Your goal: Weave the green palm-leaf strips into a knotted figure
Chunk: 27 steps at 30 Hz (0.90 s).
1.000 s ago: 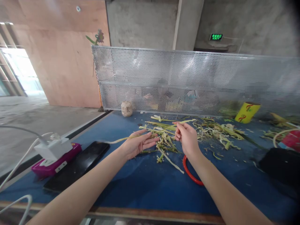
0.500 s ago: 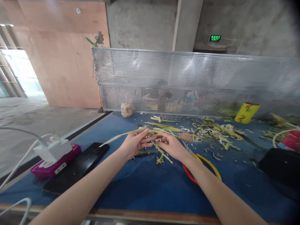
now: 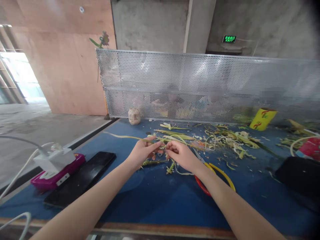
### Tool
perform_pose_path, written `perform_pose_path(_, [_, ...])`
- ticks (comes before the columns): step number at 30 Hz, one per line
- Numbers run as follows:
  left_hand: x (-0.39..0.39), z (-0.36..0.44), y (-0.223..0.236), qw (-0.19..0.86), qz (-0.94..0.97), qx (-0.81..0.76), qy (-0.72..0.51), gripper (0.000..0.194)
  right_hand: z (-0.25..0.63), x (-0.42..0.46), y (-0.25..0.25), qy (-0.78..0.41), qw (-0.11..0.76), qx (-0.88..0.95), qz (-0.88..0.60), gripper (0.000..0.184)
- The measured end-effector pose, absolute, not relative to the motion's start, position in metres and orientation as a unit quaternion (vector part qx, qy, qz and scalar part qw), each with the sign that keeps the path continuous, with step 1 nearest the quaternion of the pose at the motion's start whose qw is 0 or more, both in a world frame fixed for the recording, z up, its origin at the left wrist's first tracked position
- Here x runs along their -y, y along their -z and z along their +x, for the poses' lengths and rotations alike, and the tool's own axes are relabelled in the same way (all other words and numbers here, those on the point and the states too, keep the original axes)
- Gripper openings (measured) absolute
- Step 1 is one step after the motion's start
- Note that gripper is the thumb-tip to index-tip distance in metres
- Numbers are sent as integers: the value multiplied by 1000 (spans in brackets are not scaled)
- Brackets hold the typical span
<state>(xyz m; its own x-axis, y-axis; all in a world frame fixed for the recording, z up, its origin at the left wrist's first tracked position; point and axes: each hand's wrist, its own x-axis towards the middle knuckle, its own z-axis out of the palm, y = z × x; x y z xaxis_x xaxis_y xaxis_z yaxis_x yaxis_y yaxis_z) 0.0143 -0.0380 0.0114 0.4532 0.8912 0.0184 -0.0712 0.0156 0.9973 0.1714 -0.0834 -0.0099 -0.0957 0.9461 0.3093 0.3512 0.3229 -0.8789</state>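
Observation:
A long, pale yellow-green plant strip point(image 3: 125, 136) runs through my left hand point(image 3: 142, 152), which is closed on it; one end sticks out to the left. Fingertips of my right hand point(image 3: 181, 154) pinch close beside the left fingers, on the same strip or a neighbouring one; the exact contact is hidden. Below and between the hands lie curled greenish plant shreds point(image 3: 170, 167). Scissors point(image 3: 226, 176) with one red and one yellow handle rest on the table, partly covered by my right wrist.
More stalks and peelings point(image 3: 237, 140) are scattered to the right on the blue table point(image 3: 160, 200). A black phone point(image 3: 80, 180) and a purple power strip point(image 3: 58, 175) lie left. A yellow cylinder point(image 3: 263, 119) and a pale lump point(image 3: 134, 116) stand by the perforated metal screen point(image 3: 160, 73); people are blurred behind it.
My right hand has come left and down from the pile to meet my left hand. The strip's free left end dipped, then rose again. More of the scissors now shows.

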Motion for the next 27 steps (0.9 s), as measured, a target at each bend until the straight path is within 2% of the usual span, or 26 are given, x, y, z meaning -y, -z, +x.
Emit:
perform_pose_path(4, [40,14,-13,576,615,-374,-388,64,174,89,5,-231,438,695,-521,2])
perform_pose_path(7, [40,13,-12,559,630,-382,-381,61,177,93,1,-137,402,722,-546,15])
perform_pose_path(11, [42,12,-13,571,630,-385,-359,67,179,96,-3,-78,347,738,-573,29])
perform_pose_path(16, [45,13,-17,586,603,-391,-374,60,180,96,-4,-18,281,755,-593,16])
perform_pose_path(23, [44,14,-15,602,590,-357,-403,59,178,99,-6,-92,278,803,-520,23])
perform_pose_path(27, [44,15,-14,611,588,-339,-407,63,177,99,-5,-151,297,799,-501,20])
